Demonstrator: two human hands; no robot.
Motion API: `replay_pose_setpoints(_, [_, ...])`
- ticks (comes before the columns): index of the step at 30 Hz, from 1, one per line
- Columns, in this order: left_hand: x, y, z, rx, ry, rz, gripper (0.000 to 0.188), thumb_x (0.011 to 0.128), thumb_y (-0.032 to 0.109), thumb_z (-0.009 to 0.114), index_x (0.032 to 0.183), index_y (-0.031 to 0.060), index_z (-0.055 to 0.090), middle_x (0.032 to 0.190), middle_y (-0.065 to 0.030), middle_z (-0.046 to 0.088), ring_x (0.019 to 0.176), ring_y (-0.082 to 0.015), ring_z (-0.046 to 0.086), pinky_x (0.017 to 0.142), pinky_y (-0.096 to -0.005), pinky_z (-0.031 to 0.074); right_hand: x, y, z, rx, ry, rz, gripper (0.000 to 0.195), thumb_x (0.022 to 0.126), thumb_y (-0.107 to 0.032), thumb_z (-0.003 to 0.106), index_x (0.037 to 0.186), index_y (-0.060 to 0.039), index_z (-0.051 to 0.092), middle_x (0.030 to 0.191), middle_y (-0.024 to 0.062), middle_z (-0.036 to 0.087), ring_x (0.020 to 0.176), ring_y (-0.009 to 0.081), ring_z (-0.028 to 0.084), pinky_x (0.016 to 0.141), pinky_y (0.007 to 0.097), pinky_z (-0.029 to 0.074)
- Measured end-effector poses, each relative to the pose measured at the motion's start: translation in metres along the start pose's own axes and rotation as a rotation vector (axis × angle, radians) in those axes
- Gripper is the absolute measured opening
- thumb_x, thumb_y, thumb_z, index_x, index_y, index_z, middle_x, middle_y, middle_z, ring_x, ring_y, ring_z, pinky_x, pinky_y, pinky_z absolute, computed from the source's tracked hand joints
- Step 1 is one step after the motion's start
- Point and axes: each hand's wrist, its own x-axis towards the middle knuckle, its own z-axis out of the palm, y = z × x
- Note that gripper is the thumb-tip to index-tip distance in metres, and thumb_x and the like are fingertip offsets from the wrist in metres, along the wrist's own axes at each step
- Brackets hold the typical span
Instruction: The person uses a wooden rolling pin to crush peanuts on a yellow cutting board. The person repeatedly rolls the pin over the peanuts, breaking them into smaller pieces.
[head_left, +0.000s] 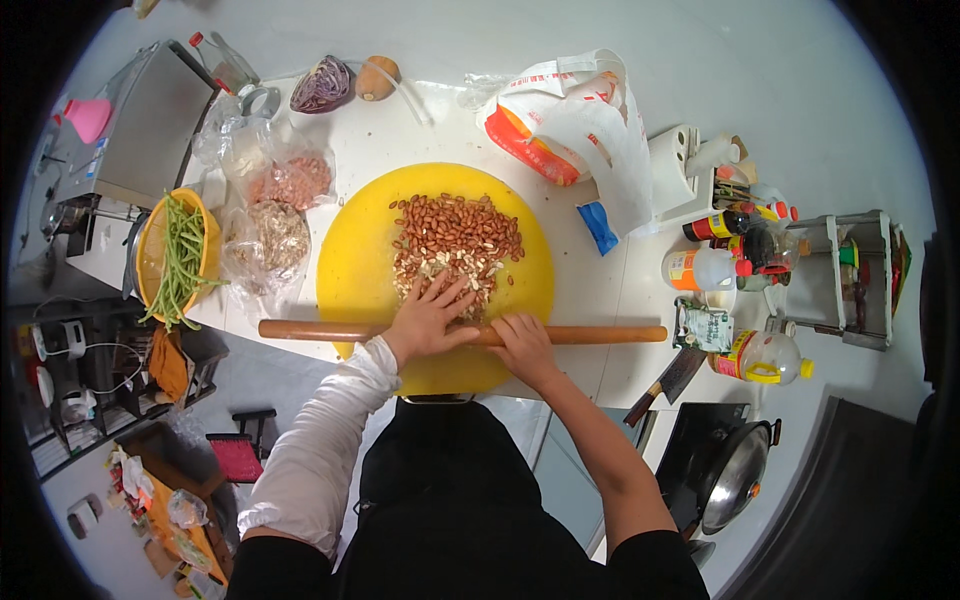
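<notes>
Whole red-skinned peanuts (457, 225) and paler crushed ones (450, 264) lie on a round yellow cutting board (349, 247). A long wooden rolling pin (600, 334) lies across the board's near part, its ends reaching past both sides. My left hand (431, 315), its forearm in a white sleeve cover, is spread flat with the fingers on the crushed peanuts and the palm and thumb by the pin. My right hand (521, 341) rests over the pin, right of the middle, its fingers curled on it.
At left stand a yellow basket of green beans (180, 255) and plastic bags with minced food (281, 232). Behind are a cut red cabbage (322, 85) and a white plastic bag (570, 120). To the right are bottles (701, 268), a cleaver (679, 375) and a lidded wok (735, 480).
</notes>
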Motion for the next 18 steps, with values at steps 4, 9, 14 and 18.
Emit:
replay_pose_setpoints(4, [-0.021,0.008,-0.004,-0.008,0.093,0.052,0.073,0.098,0.065,0.044,0.155,0.0193,0.042,0.163,-0.0058,0.034,0.154,-0.0357,0.021,0.122,-0.0611,0.008,-0.014,0.001,-0.005,0.042,0.011,0.055,0.052,0.073,-0.028,0.08,0.118,-0.0079,0.061,0.109,0.0086,0.06,0.103,0.0299,0.058,0.089,0.0423,0.047])
replay_pose_setpoints(9, [-0.036,-0.034,-0.019,0.138,0.433,-0.292,0.074,0.1,0.061,0.044,0.156,0.0144,0.038,0.161,-0.0081,0.037,0.153,-0.0358,0.023,0.121,-0.063,0.009,0.014,0.015,-0.014,0.059,0.014,0.078,0.05,0.077,-0.029,0.078,0.119,-0.0066,0.062,0.112,0.0092,0.06,0.105,0.0313,0.057,0.088,0.0427,0.047])
replay_pose_setpoints(14, [-0.011,-0.066,-0.011,0.234,0.467,-0.423,0.078,0.1,0.06,0.044,0.161,0.0156,0.025,0.165,-0.0117,0.029,0.153,-0.0358,0.021,0.12,-0.063,0.012,0.045,0.027,-0.001,-0.037,0.032,0.183,0.056,0.089,-0.035,0.07,0.134,-0.0056,0.055,0.138,0.0157,0.051,0.129,0.0373,0.047,0.102,0.0546,0.041])
replay_pose_setpoints(18, [0.032,-0.082,-0.037,0.198,0.454,-0.499,0.08,0.101,0.062,0.04,0.162,0.0146,0.022,0.167,-0.0117,0.025,0.153,-0.0365,0.021,0.12,-0.0629,0.012,0.099,0.045,0.007,-0.311,0.054,0.351,0.067,0.097,-0.044,0.059,0.149,-0.0049,0.043,0.157,0.0179,0.037,0.147,0.039,0.029,0.112,0.0685,0.027])
